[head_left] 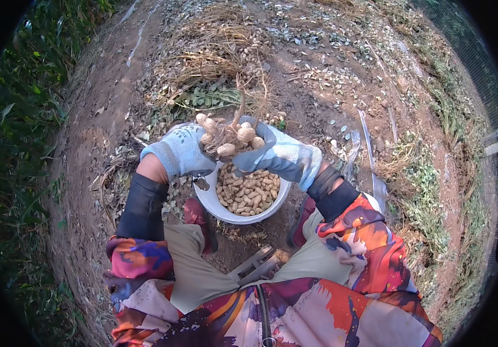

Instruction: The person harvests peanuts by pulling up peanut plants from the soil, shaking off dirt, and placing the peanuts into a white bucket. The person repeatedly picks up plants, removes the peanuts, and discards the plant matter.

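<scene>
Over a white bucket, both hands hold one uprooted peanut plant, its roots hung with pale pods. My left hand, in a light blue and grey work glove, is closed around the left side of the pod cluster. From the right, my right hand in the matching glove grips the cluster, its fingers curled about the roots and partly hidden by the pods. Loose peanuts lie in the bucket under the hands. The stem points up and away from me.
Beyond the hands lies a heap of dried peanut plants. Strips of clear plastic film lie on the soil at right. Tall green plants line the left; netting stands at far right. My red shoes flank the bucket.
</scene>
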`<action>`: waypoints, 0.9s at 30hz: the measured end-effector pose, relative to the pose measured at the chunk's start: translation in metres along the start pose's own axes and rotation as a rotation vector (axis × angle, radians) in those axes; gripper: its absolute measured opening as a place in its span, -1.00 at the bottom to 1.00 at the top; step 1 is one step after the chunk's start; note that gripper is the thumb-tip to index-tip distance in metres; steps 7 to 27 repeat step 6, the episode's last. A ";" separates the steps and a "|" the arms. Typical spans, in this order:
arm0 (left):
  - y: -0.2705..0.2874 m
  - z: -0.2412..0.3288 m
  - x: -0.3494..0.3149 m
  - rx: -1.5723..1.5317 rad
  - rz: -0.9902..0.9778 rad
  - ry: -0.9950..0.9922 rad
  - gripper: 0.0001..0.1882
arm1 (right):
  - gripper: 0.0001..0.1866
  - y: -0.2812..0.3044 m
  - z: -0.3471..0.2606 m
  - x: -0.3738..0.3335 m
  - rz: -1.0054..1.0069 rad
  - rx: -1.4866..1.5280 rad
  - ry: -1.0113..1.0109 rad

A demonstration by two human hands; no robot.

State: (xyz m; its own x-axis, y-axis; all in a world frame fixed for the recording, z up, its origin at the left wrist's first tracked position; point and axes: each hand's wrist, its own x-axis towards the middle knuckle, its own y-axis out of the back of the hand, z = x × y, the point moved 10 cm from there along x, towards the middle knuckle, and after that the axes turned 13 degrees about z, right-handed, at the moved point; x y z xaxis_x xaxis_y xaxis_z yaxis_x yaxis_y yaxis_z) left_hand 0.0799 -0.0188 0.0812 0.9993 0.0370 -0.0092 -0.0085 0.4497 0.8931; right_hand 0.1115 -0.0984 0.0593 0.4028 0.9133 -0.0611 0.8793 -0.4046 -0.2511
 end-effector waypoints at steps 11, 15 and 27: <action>-0.001 -0.001 -0.004 0.078 -0.017 0.014 -0.58 | -0.35 -0.009 -0.008 -0.004 -0.045 -0.101 0.002; -0.001 -0.001 -0.004 0.078 -0.017 0.014 -0.58 | -0.35 -0.009 -0.008 -0.004 -0.045 -0.101 0.002; -0.001 -0.001 -0.004 0.078 -0.017 0.014 -0.58 | -0.35 -0.009 -0.008 -0.004 -0.045 -0.101 0.002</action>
